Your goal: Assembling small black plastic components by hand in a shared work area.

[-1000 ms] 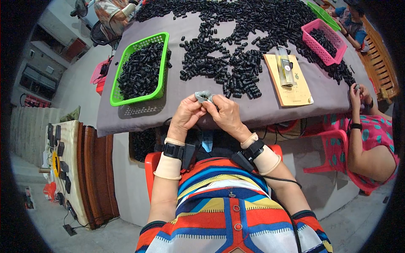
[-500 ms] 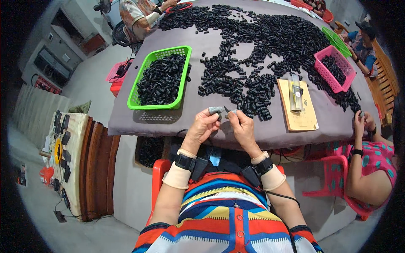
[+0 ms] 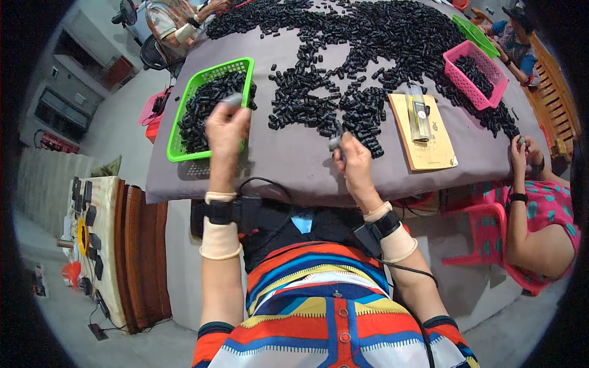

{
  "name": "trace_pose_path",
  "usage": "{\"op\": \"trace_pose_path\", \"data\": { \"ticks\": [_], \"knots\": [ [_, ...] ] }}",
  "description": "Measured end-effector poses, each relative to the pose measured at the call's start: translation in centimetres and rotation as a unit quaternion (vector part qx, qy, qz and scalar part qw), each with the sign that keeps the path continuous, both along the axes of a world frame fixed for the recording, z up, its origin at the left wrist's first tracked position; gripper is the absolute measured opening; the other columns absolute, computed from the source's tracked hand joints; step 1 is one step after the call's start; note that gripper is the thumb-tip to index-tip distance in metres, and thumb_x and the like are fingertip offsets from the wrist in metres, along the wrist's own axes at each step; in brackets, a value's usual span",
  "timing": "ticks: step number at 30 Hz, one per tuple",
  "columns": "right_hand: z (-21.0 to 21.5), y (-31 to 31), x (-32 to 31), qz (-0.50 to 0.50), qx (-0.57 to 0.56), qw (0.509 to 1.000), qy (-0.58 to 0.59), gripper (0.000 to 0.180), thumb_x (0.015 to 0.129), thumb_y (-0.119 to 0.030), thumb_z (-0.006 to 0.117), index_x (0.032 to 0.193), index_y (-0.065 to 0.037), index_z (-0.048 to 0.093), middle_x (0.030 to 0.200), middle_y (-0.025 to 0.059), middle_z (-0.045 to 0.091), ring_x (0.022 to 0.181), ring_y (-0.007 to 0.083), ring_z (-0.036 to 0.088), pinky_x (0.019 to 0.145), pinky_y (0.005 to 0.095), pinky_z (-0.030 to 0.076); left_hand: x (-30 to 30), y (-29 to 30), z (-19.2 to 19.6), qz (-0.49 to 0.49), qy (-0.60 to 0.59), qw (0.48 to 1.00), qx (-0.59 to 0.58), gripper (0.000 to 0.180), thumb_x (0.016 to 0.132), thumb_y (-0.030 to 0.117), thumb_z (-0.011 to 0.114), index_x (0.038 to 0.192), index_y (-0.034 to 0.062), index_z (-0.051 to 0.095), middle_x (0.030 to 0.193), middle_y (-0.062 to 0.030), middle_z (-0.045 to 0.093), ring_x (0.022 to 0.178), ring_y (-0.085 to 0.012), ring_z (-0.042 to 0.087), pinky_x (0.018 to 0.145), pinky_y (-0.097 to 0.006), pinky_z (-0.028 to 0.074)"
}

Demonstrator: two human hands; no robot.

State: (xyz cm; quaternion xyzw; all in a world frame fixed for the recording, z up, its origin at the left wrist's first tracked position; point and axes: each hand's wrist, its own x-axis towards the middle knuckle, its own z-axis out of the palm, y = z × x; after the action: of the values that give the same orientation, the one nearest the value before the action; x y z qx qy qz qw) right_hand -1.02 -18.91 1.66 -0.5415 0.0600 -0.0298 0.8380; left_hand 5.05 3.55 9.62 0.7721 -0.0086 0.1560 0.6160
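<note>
My left hand point(image 3: 227, 127) is over the right side of a green plastic basket point(image 3: 172, 138), heaped with small black cylindrical parts point(image 3: 205, 103). Motion smears its fingers, and whether anything is in them does not show; a grey wrap covers a fingertip. My right hand point(image 3: 356, 158) is above the table near its front edge, closed on a small dark pointed tool point(image 3: 338, 127). Grey wrapping shows on one of its fingertips too. Just beyond it lie many loose black parts point(image 3: 363, 116) of the same kind.
To the right, a clear plastic case point(image 3: 418, 126) lies on a tan booklet point(image 3: 429, 156). Past it stands a pink basket point(image 3: 451, 67) of black parts. Other people sit around the grey-covered table point(image 3: 282, 165); one person's hands point(image 3: 524, 153) work at the right edge.
My left hand has moved left and away from me, from beside my right hand to over the green basket. My right hand stays near the front edge with the pointed tool. The view has shifted slightly.
</note>
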Motion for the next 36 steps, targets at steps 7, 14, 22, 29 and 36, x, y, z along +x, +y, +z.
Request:
{"op": "trace_pose_path", "data": {
  "ticks": [7,14,22,29,36],
  "knots": [
    [-0.1,-1.5,0.6,-0.022,0.066,0.998,-0.001,0.035,0.093,-0.038,0.046,0.077,-0.007,0.049,0.063,0.0002,0.049,0.043,0.0035,0.037,0.036,0.0169,0.025,-2.6,-7.3,-6.0,-0.165,0.164,0.972,-0.048,0.015,0.079,0.009,0.061,0.093,0.0048,0.065,0.065,0.0007,0.058,0.048,-0.0045,0.050,0.039,-0.019,0.037],
    [-0.1,-1.6,0.6,-0.017,0.081,0.997,-0.002,0.031,0.092,-0.036,0.049,0.076,-0.010,0.052,0.061,-0.0029,0.050,0.044,0.0013,0.038,0.038,0.0150,0.027,-1.5,-10.9,-8.5,-0.131,0.082,0.982,0.112,0.010,0.080,0.009,0.060,0.080,-0.0005,0.060,0.061,-0.0016,0.057,0.050,-0.0069,0.051,0.043,-0.023,0.039],
    [-0.7,-1.2,0.7,-0.008,0.028,0.999,-0.022,0.034,0.092,-0.036,0.049,0.072,-0.009,0.053,0.058,-0.0042,0.048,0.045,0.0009,0.037,0.040,0.0161,0.027,-1.5,-12.3,-7.9,-0.087,0.030,0.960,0.263,0.015,0.071,0.008,0.060,0.083,-0.0006,0.057,0.071,-0.0175,0.061,0.066,-0.0317,0.061,0.060,-0.039,0.047],
    [-0.9,-1.3,0.8,-0.012,-0.008,0.999,-0.028,0.037,0.092,-0.038,0.049,0.068,-0.009,0.052,0.057,-0.0046,0.047,0.046,0.0017,0.036,0.041,0.0182,0.028,-1.1,-11.7,-7.5,-0.167,0.052,0.943,0.284,0.014,0.071,0.006,0.059,0.083,0.0002,0.058,0.072,-0.0178,0.061,0.068,-0.0339,0.060,0.061,-0.040,0.046],
    [-0.8,-0.9,0.6,-0.007,-0.029,0.999,-0.042,0.039,0.091,-0.039,0.049,0.066,-0.009,0.049,0.057,-0.0046,0.046,0.047,0.0015,0.036,0.042,0.0185,0.028,-1.1,-11.0,-9.0,-0.135,0.011,0.961,0.240,0.012,0.070,0.001,0.063,0.080,-0.0011,0.057,0.067,-0.0118,0.059,0.055,-0.0232,0.059,0.050,-0.033,0.047]
  ]
}}
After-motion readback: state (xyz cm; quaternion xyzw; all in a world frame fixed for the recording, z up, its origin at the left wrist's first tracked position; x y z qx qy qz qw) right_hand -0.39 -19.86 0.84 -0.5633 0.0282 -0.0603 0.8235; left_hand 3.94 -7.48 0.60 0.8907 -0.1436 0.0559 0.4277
